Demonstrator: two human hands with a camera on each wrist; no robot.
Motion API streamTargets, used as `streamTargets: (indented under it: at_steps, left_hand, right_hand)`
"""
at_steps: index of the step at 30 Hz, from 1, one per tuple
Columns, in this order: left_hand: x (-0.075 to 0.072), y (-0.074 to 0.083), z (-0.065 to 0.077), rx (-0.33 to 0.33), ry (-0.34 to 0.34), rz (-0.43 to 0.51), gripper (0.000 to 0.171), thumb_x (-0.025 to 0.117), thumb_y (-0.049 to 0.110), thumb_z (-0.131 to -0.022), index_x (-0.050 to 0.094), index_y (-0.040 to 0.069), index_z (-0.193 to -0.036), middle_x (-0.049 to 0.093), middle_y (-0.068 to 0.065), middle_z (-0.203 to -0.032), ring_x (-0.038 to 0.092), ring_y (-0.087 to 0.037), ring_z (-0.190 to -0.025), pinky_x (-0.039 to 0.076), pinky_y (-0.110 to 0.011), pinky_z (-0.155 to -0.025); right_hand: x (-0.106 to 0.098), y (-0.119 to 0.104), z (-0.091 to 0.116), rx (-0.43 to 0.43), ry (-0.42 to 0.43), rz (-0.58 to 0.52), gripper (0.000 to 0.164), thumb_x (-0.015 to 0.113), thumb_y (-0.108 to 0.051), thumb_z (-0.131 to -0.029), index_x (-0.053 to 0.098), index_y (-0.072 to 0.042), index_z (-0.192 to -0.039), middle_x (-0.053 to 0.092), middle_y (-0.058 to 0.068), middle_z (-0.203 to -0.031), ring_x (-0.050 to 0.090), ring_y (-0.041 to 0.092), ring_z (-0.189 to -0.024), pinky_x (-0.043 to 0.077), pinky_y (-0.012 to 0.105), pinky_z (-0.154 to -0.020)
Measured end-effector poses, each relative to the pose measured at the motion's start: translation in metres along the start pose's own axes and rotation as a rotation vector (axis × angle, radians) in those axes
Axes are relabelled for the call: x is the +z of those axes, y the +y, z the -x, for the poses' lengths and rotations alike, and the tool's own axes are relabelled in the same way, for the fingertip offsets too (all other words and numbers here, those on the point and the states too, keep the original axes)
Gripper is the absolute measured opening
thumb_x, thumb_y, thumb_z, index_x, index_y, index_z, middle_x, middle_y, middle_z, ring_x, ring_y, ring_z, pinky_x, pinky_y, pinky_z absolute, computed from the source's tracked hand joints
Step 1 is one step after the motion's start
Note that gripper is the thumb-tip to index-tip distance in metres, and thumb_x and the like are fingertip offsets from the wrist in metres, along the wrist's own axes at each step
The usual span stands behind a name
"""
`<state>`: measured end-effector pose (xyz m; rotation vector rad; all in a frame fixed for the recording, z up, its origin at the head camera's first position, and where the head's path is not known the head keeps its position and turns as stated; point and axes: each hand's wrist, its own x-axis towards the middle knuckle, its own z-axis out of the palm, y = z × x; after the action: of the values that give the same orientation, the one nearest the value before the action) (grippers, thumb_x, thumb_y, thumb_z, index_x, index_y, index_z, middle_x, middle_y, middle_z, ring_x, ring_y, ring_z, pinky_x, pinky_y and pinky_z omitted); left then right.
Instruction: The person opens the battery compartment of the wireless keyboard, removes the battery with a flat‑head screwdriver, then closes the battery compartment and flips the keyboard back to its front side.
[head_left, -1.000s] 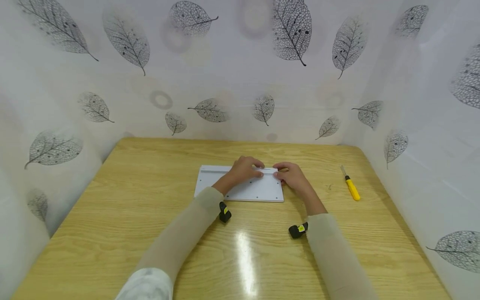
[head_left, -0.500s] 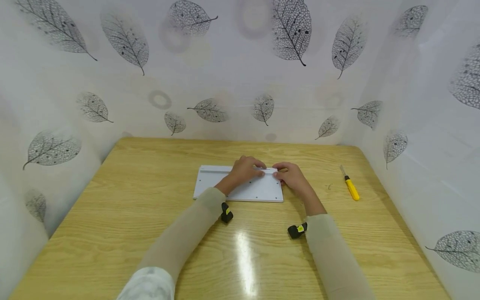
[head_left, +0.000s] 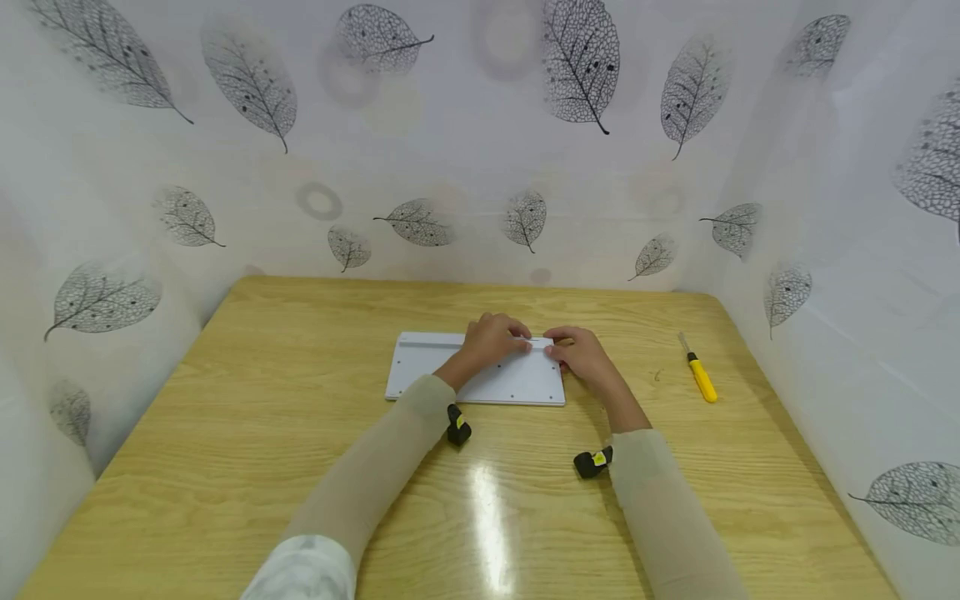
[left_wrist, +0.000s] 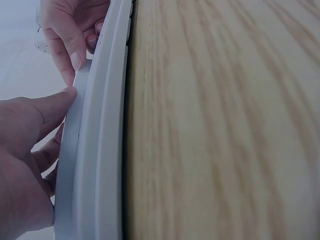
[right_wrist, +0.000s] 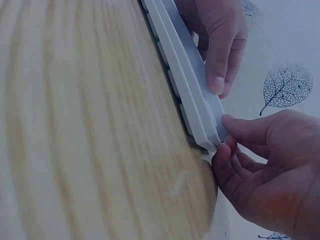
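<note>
A white keyboard lies upside down on the wooden table, small screws dotting its back and a raised ridge along its far edge. Keys show under its edge in the right wrist view. My left hand reaches across the back and grips the ridge right of its middle, thumb on the near side and fingers behind. At the ridge's right end, my right hand pinches the corner between thumb and curled fingers. Both hands' fingertips are close together along the ridge in the left wrist view.
A screwdriver with a yellow handle lies to the right of the keyboard. Some tiny dark bits are on the table between them. Leaf-patterned curtain surrounds the table's back and sides.
My left hand has slid slightly right along the ridge, toward the right hand. The right hand keeps its hold on the corner, and the keyboard stays in place.
</note>
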<state>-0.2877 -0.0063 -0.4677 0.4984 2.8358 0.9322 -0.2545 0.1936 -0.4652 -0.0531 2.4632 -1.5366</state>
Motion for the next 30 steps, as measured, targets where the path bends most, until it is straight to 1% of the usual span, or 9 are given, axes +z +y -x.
streamTargets:
  at_steps: [4,10,15,20,23,28,30]
  left_hand:
    - [-0.0011,0.0012,-0.001,-0.024,-0.02,0.014,0.02,0.073,0.037,-0.092,0.077,0.027,-0.108,0.073,0.008,-0.11,0.054,-0.02,-0.107,0.034,-0.047,-0.102]
    - [-0.003,0.0028,-0.0029,-0.038,-0.041,0.024,0.019,0.073,0.038,-0.092,0.076,0.026,-0.106,0.073,0.008,-0.112,0.055,-0.019,-0.109,0.032,-0.048,-0.105]
    - [-0.0045,0.0035,-0.0031,-0.032,-0.051,0.038,0.018,0.073,0.037,-0.092,0.074,0.025,-0.105,0.072,0.007,-0.111,0.058,-0.018,-0.108,0.032,-0.049,-0.107]
    - [-0.0065,0.0022,-0.0025,-0.007,-0.059,0.053,0.018,0.074,0.035,-0.092,0.074,0.023,-0.105,0.072,0.005,-0.112,0.061,-0.018,-0.109,0.033,-0.051,-0.109]
    - [-0.0067,0.0001,-0.0031,0.015,-0.062,0.078,0.018,0.074,0.033,-0.092,0.075,0.022,-0.106,0.072,0.005,-0.109,0.06,-0.018,-0.107,0.036,-0.049,-0.107]
    - [-0.0065,-0.0027,-0.0045,0.048,-0.068,0.127,0.019,0.074,0.029,-0.092,0.075,0.019,-0.107,0.072,0.005,-0.106,0.06,-0.016,-0.102,0.043,-0.043,-0.097]
    - [-0.0066,-0.0034,-0.0049,0.052,-0.078,0.147,0.019,0.074,0.028,-0.092,0.075,0.018,-0.108,0.072,0.004,-0.106,0.061,-0.016,-0.102,0.044,-0.041,-0.096]
  right_hand:
    - [-0.0001,-0.0006,0.0001,0.005,0.007,0.0,0.035,0.063,-0.01,-0.099,0.062,-0.001,-0.133,0.06,0.019,-0.125,0.055,0.014,-0.073,0.049,0.023,-0.061]
    - [-0.0008,-0.0023,0.0005,0.014,0.01,-0.009,0.034,0.062,-0.01,-0.099,0.062,-0.003,-0.132,0.06,0.019,-0.125,0.055,0.015,-0.073,0.048,0.023,-0.062]
    - [-0.0009,-0.0014,0.0003,0.007,0.008,-0.015,0.034,0.062,-0.01,-0.099,0.062,-0.003,-0.133,0.06,0.019,-0.126,0.055,0.016,-0.074,0.049,0.024,-0.062]
    - [-0.0004,0.0005,-0.0018,-0.003,0.004,-0.01,0.034,0.062,-0.01,-0.099,0.062,-0.003,-0.132,0.061,0.019,-0.125,0.055,0.016,-0.074,0.049,0.023,-0.062]
    - [-0.0003,0.001,-0.0022,0.0,0.001,-0.01,0.034,0.062,-0.01,-0.099,0.062,-0.003,-0.132,0.061,0.019,-0.125,0.055,0.016,-0.073,0.049,0.023,-0.062]
    - [-0.0007,0.0016,-0.0016,-0.002,-0.004,-0.008,0.034,0.062,-0.011,-0.1,0.061,-0.003,-0.133,0.061,0.019,-0.124,0.055,0.015,-0.073,0.049,0.023,-0.062]
    - [-0.0009,0.0019,-0.0013,-0.005,-0.004,-0.006,0.034,0.062,-0.01,-0.1,0.061,-0.003,-0.133,0.061,0.019,-0.124,0.055,0.015,-0.074,0.049,0.022,-0.062]
